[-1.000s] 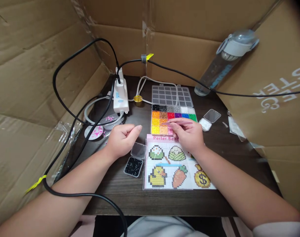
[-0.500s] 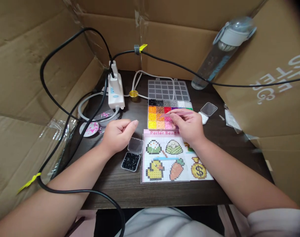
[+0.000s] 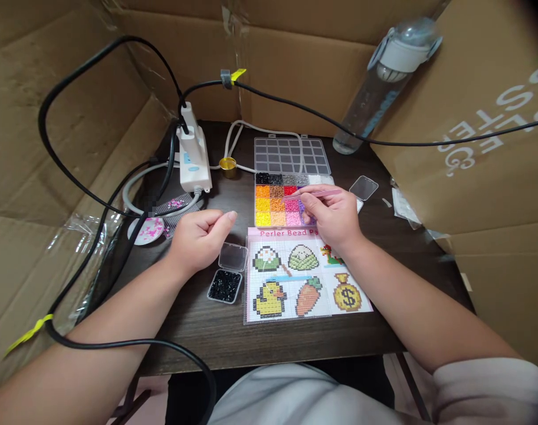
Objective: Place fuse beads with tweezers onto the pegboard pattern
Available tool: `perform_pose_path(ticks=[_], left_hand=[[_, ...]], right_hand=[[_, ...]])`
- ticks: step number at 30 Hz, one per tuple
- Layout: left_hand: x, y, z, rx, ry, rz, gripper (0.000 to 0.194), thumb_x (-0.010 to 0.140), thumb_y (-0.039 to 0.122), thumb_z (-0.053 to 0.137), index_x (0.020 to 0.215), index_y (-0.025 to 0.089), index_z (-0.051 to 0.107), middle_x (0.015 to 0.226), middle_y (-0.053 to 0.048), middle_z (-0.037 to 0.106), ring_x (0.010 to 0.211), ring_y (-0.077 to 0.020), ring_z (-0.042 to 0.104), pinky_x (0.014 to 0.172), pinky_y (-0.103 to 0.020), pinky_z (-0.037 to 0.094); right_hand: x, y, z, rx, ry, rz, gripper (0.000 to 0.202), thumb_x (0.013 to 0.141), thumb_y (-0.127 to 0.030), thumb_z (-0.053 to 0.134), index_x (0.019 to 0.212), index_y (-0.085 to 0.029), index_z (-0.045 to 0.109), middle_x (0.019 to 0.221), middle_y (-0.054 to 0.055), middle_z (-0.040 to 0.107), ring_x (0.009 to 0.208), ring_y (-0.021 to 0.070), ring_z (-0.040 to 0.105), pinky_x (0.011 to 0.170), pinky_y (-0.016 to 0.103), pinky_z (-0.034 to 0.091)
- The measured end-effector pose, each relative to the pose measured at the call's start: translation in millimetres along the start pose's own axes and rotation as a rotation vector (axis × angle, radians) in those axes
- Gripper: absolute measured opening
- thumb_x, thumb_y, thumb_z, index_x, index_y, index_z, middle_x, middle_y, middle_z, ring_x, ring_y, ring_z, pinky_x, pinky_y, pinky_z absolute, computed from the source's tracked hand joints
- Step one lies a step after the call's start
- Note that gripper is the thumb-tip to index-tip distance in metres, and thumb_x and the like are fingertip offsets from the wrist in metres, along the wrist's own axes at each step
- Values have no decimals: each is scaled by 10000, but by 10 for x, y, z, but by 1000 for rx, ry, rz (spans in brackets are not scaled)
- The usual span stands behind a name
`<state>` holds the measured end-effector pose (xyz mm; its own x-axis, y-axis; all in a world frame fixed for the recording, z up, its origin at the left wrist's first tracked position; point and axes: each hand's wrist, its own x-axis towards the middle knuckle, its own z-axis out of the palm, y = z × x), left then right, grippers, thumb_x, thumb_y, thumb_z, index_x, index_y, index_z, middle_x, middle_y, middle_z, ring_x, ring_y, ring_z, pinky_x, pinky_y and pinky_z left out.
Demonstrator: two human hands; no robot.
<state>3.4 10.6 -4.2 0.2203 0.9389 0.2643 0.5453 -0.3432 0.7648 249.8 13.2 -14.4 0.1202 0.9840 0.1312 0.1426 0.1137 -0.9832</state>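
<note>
My right hand (image 3: 337,218) pinches pink tweezers (image 3: 324,193), their tips over the orange and pink beads of a divided bead box (image 3: 255,200). The hand covers the box's right part. My left hand (image 3: 198,239) is curled into a loose fist beside a small open box of black beads (image 3: 225,286); nothing shows sticking out of it. In front of the bead box lies a printed pattern sheet (image 3: 291,233) with a duck, a carrot and a money bag. A clear pegboard (image 3: 246,320) covers its left part, with a blue row and a short brown row on it.
A power strip (image 3: 196,168) with black cables (image 3: 138,342) stands at left; one crosses my left forearm. A white dish (image 3: 140,236) with pink bits, a gold cup (image 3: 228,168), a water bottle (image 3: 375,94) and a small clear lid (image 3: 364,188) are around. Cardboard walls (image 3: 295,71) enclose the table.
The whole view has shifted, so everything sits further left and slightly higher. The tweezer tips have moved slightly right over the bead box. My left hand keeps its fist.
</note>
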Motion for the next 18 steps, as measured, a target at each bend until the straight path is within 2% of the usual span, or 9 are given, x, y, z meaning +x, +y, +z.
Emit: perform_pose_path(ticks=[3, 7, 10, 13, 18], left_hand=[[-2, -9, 2, 4, 6, 6, 485, 850, 338, 529, 496, 194, 230, 487, 39, 206, 464, -92, 224, 441, -278, 183], [-4, -22, -4, 10, -1, 13, 473, 858, 328, 515, 503, 197, 232, 490, 42, 211, 459, -88, 234, 439, -272, 191], [-9, -39, -12, 15, -15, 16, 466, 868, 337, 499, 512, 199, 232, 495, 46, 214, 457, -84, 244, 436, -263, 202], [-16, -53, -17, 25, -22, 7, 465, 877, 340, 491, 517, 198, 233, 493, 49, 220, 456, -80, 253, 433, -251, 211], [-21, -56, -14, 12, -26, 11, 465, 878, 339, 488, 517, 197, 233, 484, 53, 223, 451, -77, 256, 431, -242, 217]], right_hand=[[8, -25, 24, 4, -21, -9, 173, 836, -340, 668, 852, -187, 747, 545, -14, 613, 446, 100, 498, 434, 260, 421], [12, -94, 107, -25, -1, -46, 153, 828, -296, 674, 842, -168, 756, 703, 39, 724, 452, 88, 507, 434, 259, 439], [-1, -117, 196, -74, 41, -65, 129, 817, -281, 688, 840, -180, 765, 821, 69, 766, 571, 127, 617, 514, 279, 519], [-19, -79, 273, -80, 24, -61, 130, 809, -287, 698, 841, -183, 769, 865, 84, 775, 696, 170, 682, 611, 316, 573], [-32, 21, 329, -41, 24, 16, 184, 794, -323, 715, 871, -163, 762, 753, 72, 753, 507, 124, 593, 472, 290, 516]])
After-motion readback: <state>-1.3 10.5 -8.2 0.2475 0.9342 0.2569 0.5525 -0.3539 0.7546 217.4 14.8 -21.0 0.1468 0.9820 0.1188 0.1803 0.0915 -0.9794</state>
